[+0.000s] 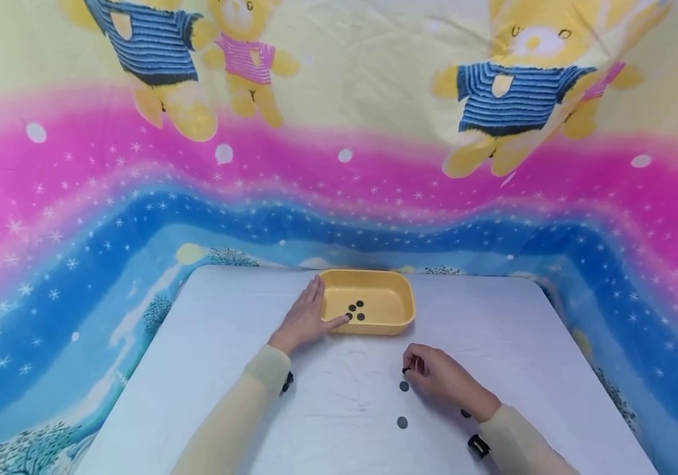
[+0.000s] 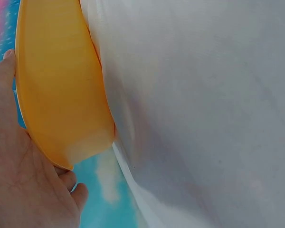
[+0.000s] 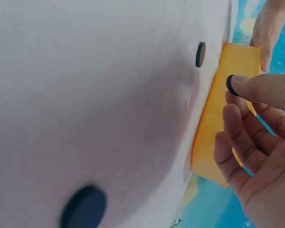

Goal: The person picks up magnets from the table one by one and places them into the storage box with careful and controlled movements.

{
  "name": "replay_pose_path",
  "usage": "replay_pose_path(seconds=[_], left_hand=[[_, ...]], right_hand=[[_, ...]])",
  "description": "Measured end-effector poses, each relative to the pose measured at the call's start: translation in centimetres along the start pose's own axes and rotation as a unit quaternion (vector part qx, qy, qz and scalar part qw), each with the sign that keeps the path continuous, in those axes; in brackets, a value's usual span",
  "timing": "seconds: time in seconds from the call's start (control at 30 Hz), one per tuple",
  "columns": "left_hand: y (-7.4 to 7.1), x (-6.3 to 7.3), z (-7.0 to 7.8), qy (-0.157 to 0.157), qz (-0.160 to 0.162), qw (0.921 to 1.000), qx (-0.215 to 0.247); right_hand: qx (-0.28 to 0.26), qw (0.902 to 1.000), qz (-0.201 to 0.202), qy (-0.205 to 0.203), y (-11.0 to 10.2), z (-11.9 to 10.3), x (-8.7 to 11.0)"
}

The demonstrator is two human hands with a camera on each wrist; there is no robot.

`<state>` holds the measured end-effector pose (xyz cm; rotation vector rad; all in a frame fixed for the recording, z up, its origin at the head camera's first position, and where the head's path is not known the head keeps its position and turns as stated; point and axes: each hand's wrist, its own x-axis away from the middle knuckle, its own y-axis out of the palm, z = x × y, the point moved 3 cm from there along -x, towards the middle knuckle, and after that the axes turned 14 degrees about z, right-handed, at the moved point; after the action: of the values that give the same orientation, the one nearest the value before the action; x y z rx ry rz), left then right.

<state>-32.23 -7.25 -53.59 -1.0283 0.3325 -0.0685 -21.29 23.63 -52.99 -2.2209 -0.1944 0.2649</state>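
Note:
A yellow rectangular tray (image 1: pixel 368 290) stands near the far edge of the table, with several small black discs (image 1: pixel 360 304) in its left part. My left hand (image 1: pixel 304 319) holds the tray's left end, the thumb over the near rim and the fingers along the side. In the left wrist view two fingertips (image 2: pixel 79 194) show past the tray's end. Closer to me, my right hand (image 1: pixel 442 379) pinches a black disc (image 3: pixel 231 85) between thumb and index finger, above the table. Its other fingers are loosely bent. Just below that hand lies another disc (image 1: pixel 404 386).
One more black disc (image 1: pixel 402 423) is on the white tablecloth (image 1: pixel 339 396), nearer to me. A further disc (image 1: pixel 466 413) shows partly beneath my right wrist. Behind the table hangs a cloth (image 1: pixel 339 178) printed with bears and snowflakes.

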Motion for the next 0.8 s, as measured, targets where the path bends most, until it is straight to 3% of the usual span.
replay_pose_path(seconds=[0.2, 0.43, 0.8], left_hand=[[0.1, 0.0, 0.0, 0.004, -0.002, 1.0, -0.002], [0.0, -0.2, 0.0, 0.004, 0.002, 1.0, -0.002], [0.0, -0.2, 0.0, 0.008, -0.001, 1.0, -0.003]], right_hand=[[-0.049, 0.9978, 0.017, -0.04, -0.8, -0.8, -1.1], [-0.068, 0.9925, 0.055, -0.086, -1.4, -1.4, -2.6], [-0.096, 0.9874, 0.096, -0.08, -1.9, -1.4, -5.2]])
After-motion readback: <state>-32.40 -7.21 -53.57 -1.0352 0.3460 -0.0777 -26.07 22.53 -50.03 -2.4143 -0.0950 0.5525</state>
